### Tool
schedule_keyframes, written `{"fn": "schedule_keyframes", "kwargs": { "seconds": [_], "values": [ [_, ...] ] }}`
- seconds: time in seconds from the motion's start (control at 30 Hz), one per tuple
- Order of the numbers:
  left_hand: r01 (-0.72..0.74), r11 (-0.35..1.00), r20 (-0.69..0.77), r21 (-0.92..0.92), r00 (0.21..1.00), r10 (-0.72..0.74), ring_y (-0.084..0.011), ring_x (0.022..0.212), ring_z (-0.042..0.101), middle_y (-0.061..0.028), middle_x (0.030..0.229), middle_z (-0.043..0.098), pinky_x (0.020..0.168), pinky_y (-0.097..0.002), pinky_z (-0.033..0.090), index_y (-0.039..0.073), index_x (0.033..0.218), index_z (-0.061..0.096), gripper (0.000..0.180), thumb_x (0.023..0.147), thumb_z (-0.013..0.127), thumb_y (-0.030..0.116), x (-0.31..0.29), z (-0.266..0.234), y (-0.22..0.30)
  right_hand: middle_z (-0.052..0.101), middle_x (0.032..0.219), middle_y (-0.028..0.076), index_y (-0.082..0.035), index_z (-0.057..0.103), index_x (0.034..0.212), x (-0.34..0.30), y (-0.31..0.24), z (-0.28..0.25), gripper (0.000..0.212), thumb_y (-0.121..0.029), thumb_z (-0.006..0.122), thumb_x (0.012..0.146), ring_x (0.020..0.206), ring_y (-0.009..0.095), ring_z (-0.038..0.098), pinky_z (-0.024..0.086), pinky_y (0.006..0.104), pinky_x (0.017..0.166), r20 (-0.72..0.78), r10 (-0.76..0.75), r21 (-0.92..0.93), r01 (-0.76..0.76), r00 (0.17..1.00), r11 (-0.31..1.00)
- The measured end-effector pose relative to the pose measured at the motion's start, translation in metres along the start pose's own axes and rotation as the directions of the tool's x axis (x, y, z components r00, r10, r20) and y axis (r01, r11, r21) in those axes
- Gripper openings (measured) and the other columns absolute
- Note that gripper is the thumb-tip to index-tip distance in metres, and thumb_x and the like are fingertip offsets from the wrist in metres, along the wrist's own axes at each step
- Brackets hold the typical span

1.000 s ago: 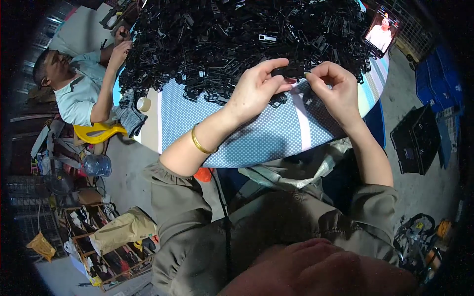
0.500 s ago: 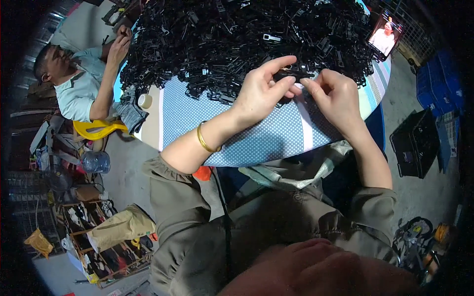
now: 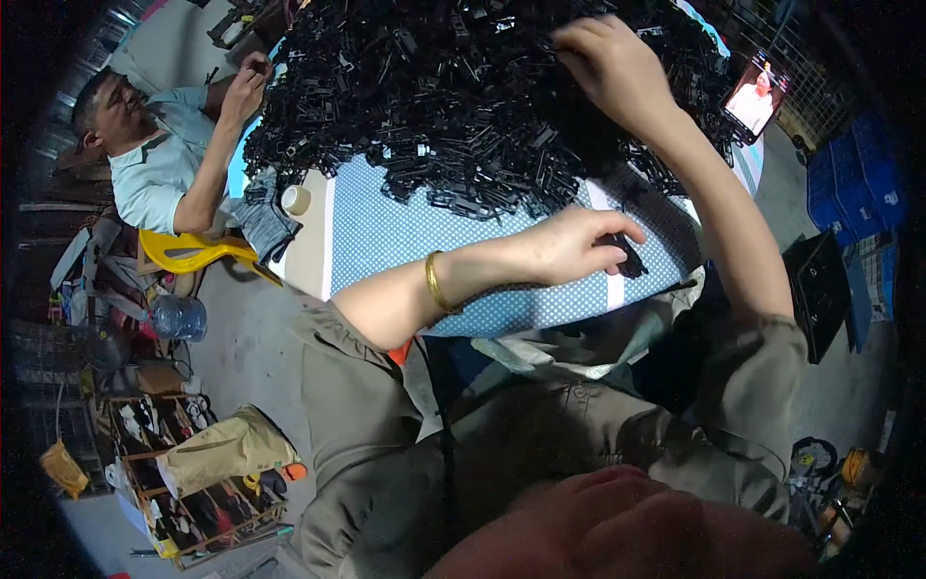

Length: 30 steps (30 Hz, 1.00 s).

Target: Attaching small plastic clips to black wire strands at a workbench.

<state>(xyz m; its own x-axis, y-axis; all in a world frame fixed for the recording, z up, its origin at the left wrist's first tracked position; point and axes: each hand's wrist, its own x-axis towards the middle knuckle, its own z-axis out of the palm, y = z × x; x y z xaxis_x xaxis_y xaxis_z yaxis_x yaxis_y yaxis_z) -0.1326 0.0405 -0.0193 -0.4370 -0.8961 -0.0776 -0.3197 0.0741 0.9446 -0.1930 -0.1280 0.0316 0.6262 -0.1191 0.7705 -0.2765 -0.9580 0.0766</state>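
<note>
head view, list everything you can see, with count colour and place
plastic parts: too many to count, black, heaped on the table's far half
table: one, blue dotted cloth, centre
small part: one, black, in the left hand
tape roll: one, pale, table's left edge
screen: one, lit, upper right
co-worker: one, pale shirt, upper left
chair: one, yellow, left
bottle: one, bluish, floor left
left hand: gold bangle, near table edge
right hand: reaching into the heap
</note>
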Motion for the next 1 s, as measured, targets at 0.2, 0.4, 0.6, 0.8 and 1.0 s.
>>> {"fn": "schedule_keyframes", "kwargs": {
  "seconds": [0.2,0.4,0.6,0.8,1.0],
  "values": [
    [-0.029,0.991,-0.001,-0.129,1.000,0.029,-0.0138,0.080,0.064,-0.0132,0.097,0.061,0.069,-0.0241,0.051,-0.002,0.115,0.049,0.029,0.086,0.049,0.006,0.007,0.000,-0.011,0.056,0.096,0.008,-0.006,0.059,0.095,0.065,0.018,0.070,0.023,-0.012,0.052,0.074,0.093,0.025,0.050,0.043,0.0419,0.078,-0.145,-0.144,-0.179,0.117,0.979,0.977],
    [-0.035,0.968,-0.057,-0.250,0.998,0.021,-0.0172,0.076,0.064,-0.0145,0.089,0.061,0.067,-0.0257,0.052,-0.006,0.110,0.050,0.027,0.085,0.049,0.005,0.006,0.000,-0.009,0.057,0.083,0.005,-0.011,0.060,0.081,0.081,0.029,0.094,0.013,-0.016,0.049,0.077,0.087,0.022,0.052,0.038,0.0420,0.081,0.268,-0.102,-0.436,0.215,0.958,0.874],
    [-0.124,0.781,-0.337,-0.612,0.934,-0.116,-0.0230,0.083,0.063,-0.0170,0.094,0.058,0.072,-0.0271,0.054,-0.007,0.121,0.038,0.034,0.092,0.041,0.010,0.000,-0.016,-0.011,0.056,0.078,0.011,-0.005,0.056,0.077,0.060,-0.032,0.017,0.009,-0.013,0.056,0.073,0.081,0.029,0.053,0.045,0.0357,0.069,-0.042,0.032,0.198,-0.023,0.999,0.980],
    [-0.318,0.715,-0.543,-0.623,0.834,-0.102,-0.0232,0.095,0.059,-0.0162,0.106,0.054,0.085,-0.0318,0.050,-0.006,0.120,0.039,0.032,0.094,0.033,0.011,0.000,-0.028,0.004,0.058,0.095,0.012,-0.002,0.058,0.106,-0.042,-0.035,-0.050,0.028,-0.007,0.060,0.078,0.085,0.024,0.059,0.048,0.0296,0.071,0.215,0.053,0.462,-0.150,0.975,0.874],
    [-0.241,0.790,-0.528,-0.563,0.841,-0.120,-0.0170,0.091,0.059,-0.0134,0.107,0.054,0.085,-0.0284,0.050,-0.005,0.123,0.039,0.034,0.095,0.034,0.014,0.000,-0.019,-0.010,0.060,0.093,0.012,-0.003,0.060,0.101,-0.081,-0.051,-0.065,0.033,-0.002,0.068,0.069,0.082,0.027,0.059,0.049,0.0315,0.068,0.168,0.044,0.342,-0.101,0.985,0.934]
  ]
}}
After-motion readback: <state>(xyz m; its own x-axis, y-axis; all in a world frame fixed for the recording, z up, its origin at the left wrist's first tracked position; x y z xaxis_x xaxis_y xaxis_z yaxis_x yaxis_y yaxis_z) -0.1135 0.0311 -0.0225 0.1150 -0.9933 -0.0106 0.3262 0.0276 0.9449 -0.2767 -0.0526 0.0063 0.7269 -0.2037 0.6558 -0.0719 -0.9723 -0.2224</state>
